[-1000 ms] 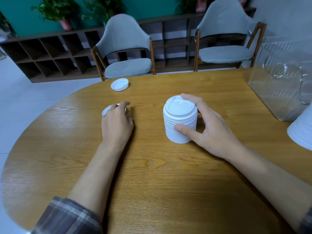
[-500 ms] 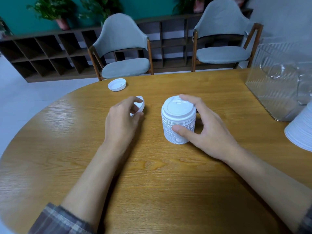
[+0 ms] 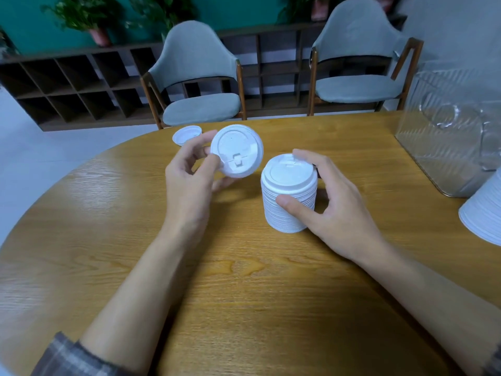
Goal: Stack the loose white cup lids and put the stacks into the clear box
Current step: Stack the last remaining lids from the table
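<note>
A tall stack of white cup lids [image 3: 288, 194] stands on the wooden table [image 3: 244, 294] near its middle. My right hand [image 3: 328, 202] grips the stack, thumb on its front and fingers curled round the back and top rim. My left hand [image 3: 189, 180] pinches a single white lid [image 3: 236, 150] by its edge, raised and tilted with its top facing me, just left of the stack. Another loose lid [image 3: 187, 134] lies upside down near the table's far edge. The clear box [image 3: 450, 142] stands at the right.
A second stack of white lids [image 3: 485, 213] shows partly at the right edge, in front of the clear box. Two grey chairs [image 3: 200, 82] stand behind the table, with a dark low shelf and potted plants beyond.
My left hand picked the single lid off the table, lifted it and turned it so its top faces me, moving right toward the stack. My right hand stayed on the stack.
</note>
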Demonstrator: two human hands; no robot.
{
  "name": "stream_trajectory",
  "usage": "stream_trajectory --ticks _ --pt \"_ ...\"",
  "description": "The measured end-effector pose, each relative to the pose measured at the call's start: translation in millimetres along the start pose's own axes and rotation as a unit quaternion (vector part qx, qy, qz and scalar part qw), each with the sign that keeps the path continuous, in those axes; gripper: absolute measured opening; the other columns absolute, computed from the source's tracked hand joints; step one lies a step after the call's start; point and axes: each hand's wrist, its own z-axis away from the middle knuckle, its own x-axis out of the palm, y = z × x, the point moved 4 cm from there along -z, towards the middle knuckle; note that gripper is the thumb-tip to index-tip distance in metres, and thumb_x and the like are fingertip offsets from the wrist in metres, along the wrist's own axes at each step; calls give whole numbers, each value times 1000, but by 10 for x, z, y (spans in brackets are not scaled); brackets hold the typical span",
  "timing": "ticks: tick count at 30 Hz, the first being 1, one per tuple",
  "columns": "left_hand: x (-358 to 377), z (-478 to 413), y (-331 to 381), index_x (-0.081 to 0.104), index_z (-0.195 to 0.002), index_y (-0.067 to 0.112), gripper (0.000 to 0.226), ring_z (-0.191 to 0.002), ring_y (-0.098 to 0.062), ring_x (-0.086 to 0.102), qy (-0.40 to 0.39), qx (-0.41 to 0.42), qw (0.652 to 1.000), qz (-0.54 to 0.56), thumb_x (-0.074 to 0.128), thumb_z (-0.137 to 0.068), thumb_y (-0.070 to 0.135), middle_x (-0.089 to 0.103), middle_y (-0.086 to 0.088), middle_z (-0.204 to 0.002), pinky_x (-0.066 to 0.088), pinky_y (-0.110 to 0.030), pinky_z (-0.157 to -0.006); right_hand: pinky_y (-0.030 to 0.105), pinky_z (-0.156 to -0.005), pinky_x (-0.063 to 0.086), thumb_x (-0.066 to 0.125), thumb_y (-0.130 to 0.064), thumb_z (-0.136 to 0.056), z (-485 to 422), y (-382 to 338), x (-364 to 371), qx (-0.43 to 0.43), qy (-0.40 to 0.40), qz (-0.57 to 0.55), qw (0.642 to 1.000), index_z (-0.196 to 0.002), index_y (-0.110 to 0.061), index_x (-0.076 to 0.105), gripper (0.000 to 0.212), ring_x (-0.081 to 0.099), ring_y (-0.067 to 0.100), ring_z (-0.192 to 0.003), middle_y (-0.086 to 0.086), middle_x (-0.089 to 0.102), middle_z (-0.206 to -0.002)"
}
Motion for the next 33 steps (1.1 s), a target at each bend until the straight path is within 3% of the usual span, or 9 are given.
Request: stream_trajectory --ticks 3,6,9,13,18,23,25,28,33 --pt "84 8 -32 70 -122 13 36 -100 -19 70 -43 -84 989 110 52 -97 -5 73 -2 -112 61 -29 -69 15 -102 41 74 -55 -87 -3 3 -5 0 -2 4 1000 -152 -39 41 75 46 -9 -131 -26 49 -143" --pt "163 44 -48 66 -132 8 38 -101 -19 72 -90 -111 982 124 50 -100 -4 77 -3 -115 62 -29 -73 5 -100 36 74 -56 -86 -4 3 -5 1 -7 4 1000 -154 -40 38 78 43 -13 -130 -27 48 -143" --pt "209 72 -75 64 -136 8 36 -103 -20 73 -111 -100 985 88 55 -102 0 76 -10 -121 61 -32 -79 3 -100 34 73 -57 -86 -12 -1 -15 0 -12 10 1000 -156 -41 35 81 43 -13 -131 -26 47 -145" --pt "249 101 -117 69 -127 6 25 -106 -18 72 -114 -62 991 26 59 -103 4 78 -9 -116 58 -38 -93 22 -107 41 73 -54 -88 -9 -20 -4 -14 -22 8 1000 -157 -40 33 82 43 -7 -136 -26 44 -151" --pt "302 161 -88 74 -124 10 26 -116 -19 70 -155 9 985 -71 54 -108 8 77 -2 -120 54 -41 -104 12 -107 37 72 -56 -87 -3 -41 7 -17 -22 9 1000 -157 -41 32 82 39 -14 -136 -29 42 -152" --pt "384 286 -37 73 -125 39 45 -108 -5 62 -168 46 971 -161 64 -88 60 65 11 -123 48 -20 -92 7 -105 35 73 -53 -89 1 -42 20 -25 -21 14 999 -157 -37 36 79 41 -13 -135 -25 45 -150" --pt "395 316 -36 72 -125 43 53 -101 -2 59 -155 63 968 -187 71 -77 65 63 11 -120 47 -16 -84 5 -103 34 72 -55 -88 3 -49 18 -24 -24 11 999 -157 -37 36 80 42 -13 -134 -24 46 -149" --pt "379 305 -26 67 -133 40 58 -108 -4 61 -160 76 969 -174 79 -78 55 66 13 -121 49 -24 -86 9 -103 38 72 -57 -87 1 -44 16 -20 -28 5 999 -157 -38 35 81 45 -8 -134 -23 47 -149" --pt "366 308 -16 48 -152 25 63 -139 -13 55 -236 80 958 -141 64 -92 16 66 8 -142 44 -52 -113 21 -107 42 72 -54 -89 4 -35 23 -19 -30 4 999 -157 -38 34 79 45 -3 -137 -21 47 -151"
